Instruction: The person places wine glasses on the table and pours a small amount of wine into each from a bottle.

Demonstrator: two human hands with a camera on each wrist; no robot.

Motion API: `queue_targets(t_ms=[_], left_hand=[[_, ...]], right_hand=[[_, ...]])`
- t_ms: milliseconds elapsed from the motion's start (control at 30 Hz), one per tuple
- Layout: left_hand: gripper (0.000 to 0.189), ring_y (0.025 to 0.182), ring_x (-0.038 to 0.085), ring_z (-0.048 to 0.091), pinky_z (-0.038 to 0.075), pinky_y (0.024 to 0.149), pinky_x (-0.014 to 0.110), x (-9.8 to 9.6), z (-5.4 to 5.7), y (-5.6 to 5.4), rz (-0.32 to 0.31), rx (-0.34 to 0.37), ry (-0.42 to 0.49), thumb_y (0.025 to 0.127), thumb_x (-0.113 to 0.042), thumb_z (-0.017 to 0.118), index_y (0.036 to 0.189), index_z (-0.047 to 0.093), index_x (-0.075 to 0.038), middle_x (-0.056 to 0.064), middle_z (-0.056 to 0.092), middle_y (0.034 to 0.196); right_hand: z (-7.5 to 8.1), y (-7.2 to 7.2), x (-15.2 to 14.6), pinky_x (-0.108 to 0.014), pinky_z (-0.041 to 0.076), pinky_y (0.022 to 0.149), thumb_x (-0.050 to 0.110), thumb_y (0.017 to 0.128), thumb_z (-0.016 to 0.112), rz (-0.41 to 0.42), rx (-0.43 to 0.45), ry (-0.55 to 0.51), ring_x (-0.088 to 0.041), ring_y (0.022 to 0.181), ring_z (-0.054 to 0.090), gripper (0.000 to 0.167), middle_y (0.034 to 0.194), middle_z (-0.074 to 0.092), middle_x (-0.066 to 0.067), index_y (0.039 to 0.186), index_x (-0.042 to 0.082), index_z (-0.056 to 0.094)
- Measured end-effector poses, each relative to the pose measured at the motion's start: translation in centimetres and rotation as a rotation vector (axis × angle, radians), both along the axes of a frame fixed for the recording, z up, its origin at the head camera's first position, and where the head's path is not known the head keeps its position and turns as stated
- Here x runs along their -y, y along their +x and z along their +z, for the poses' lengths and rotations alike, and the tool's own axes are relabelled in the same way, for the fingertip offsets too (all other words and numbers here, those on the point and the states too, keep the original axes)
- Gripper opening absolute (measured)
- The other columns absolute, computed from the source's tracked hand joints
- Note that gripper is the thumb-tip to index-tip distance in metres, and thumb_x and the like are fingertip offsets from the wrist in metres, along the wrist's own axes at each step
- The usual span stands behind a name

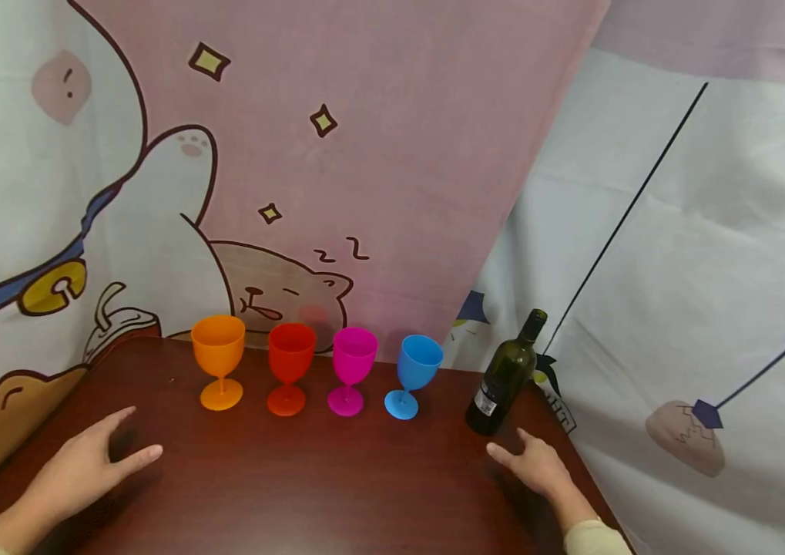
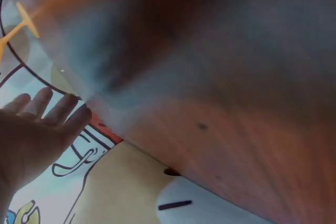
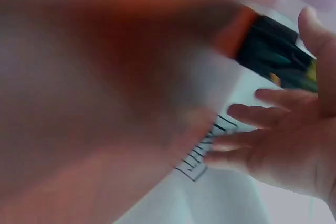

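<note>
Four goblets is more than I count, so: several plastic goblets stand upright in a row: an orange goblet (image 1: pixel 219 347), a red goblet (image 1: pixel 291 353), a magenta goblet (image 1: pixel 354 354) and a blue goblet (image 1: pixel 420 362). To their right a dark green wine bottle (image 1: pixel 507 374) stands on the table. My left hand (image 1: pixel 83 466) is held over the table's left side, fingers extended, nearest the orange goblet and holding nothing. My right hand (image 1: pixel 534 462) is just in front of the bottle, fingers spread, with nothing in its grasp; the right wrist view shows the bottle (image 3: pixel 275 51) beyond the fingers.
The dark brown table (image 1: pixel 323 493) runs back to a hanging cloth (image 1: pixel 399 154) printed with cartoon animals. White cloth (image 1: pixel 725 270) hangs along the right edge. Much of both wrist views is blurred.
</note>
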State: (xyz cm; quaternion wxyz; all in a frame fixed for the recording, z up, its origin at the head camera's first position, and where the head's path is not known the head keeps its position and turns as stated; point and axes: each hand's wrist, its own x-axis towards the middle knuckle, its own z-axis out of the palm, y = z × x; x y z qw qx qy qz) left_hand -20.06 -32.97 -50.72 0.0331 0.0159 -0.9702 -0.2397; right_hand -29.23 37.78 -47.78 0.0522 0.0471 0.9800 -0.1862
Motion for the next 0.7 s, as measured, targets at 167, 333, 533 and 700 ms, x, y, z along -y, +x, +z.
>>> queue_targets(t_ms=[167,333,533,700], left_hand=[[0.118,0.119,0.062,0.059,0.053,0.091,0.072,-0.9,1.6,-1.4,0.072,0.005,0.112,0.096,-0.070,0.066,0.156,0.022,0.022,0.050,0.038,0.151],[0.130,0.123,0.064,0.055,0.048,0.099,0.077,-2.3,3.1,-2.7,0.143,-0.060,0.207,0.092,-0.071,0.071,0.160,0.008,0.020,0.050,0.031,0.156],[0.138,0.134,0.065,0.045,0.043,0.107,0.078,-3.0,4.0,-3.9,0.176,-0.083,0.285,0.087,-0.068,0.079,0.163,-0.001,0.017,0.047,0.023,0.163],[0.139,0.134,0.064,0.046,0.043,0.108,0.078,-3.9,4.3,-5.1,0.149,-0.091,0.306,0.086,-0.063,0.083,0.163,-0.002,0.016,0.045,0.023,0.164]], right_hand=[[3.0,-1.9,0.2,-0.073,0.034,0.122,0.064,0.093,0.074,-0.053,-0.098,-0.250,-0.060,0.153,0.031,0.124,0.167,0.024,-0.042,0.165,-0.013,0.010],[4.3,-3.7,1.6,-0.070,0.036,0.123,0.054,0.090,0.083,-0.028,-0.270,-0.431,-0.051,0.151,0.041,0.118,0.164,0.039,-0.031,0.170,0.006,0.011],[3.9,-5.4,3.5,-0.060,0.047,0.112,0.046,0.088,0.088,-0.122,-0.498,-0.539,-0.041,0.128,0.059,0.089,0.142,0.058,-0.025,0.152,0.001,0.045],[3.3,-5.8,3.6,-0.061,0.044,0.115,0.047,0.088,0.087,-0.212,-0.550,-0.593,-0.041,0.132,0.054,0.096,0.148,0.053,-0.024,0.156,0.000,0.039]])
